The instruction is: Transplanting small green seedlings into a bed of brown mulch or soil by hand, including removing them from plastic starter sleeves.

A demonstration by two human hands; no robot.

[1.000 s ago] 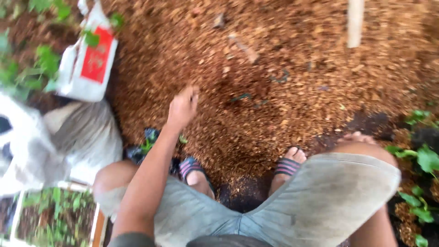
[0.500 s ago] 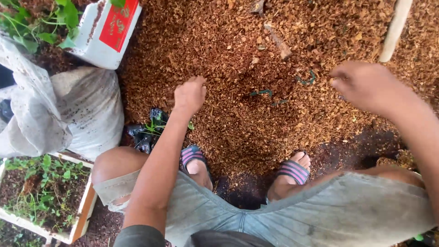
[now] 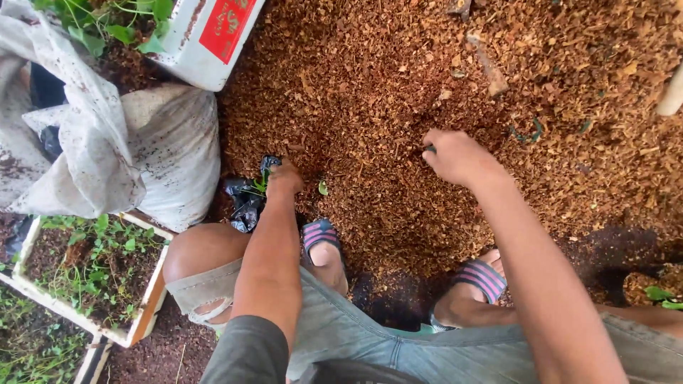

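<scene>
The left hand (image 3: 284, 178) reached down to one small plant in a black bag (image 3: 249, 200), and it seemed to grip it. The right hand (image 3: 455, 155) was curled on the brown wood chips (image 3: 370, 107), pinching something tiny. Two striped sandals (image 3: 321, 235) stood below. One white sack (image 3: 167, 153) lay nearby.

Wood-chip mulch (image 3: 398, 92): reddish brown, darker near the feet
Sandals (image 3: 321, 235): straps striped pink and dark purple
Shorts (image 3: 398, 341): faded grey-blue denim
Shirt sleeve (image 3: 245, 352): dark grey
Seedling bag (image 3: 245, 203): black plastic, with green leaves at the top
Sack (image 3: 171, 153): off-white, speckled with dark soil
Foam box (image 3: 206, 39): white with a red panel
Planter tray (image 3: 153, 295): cream rim, dark soil, green sprouts
</scene>
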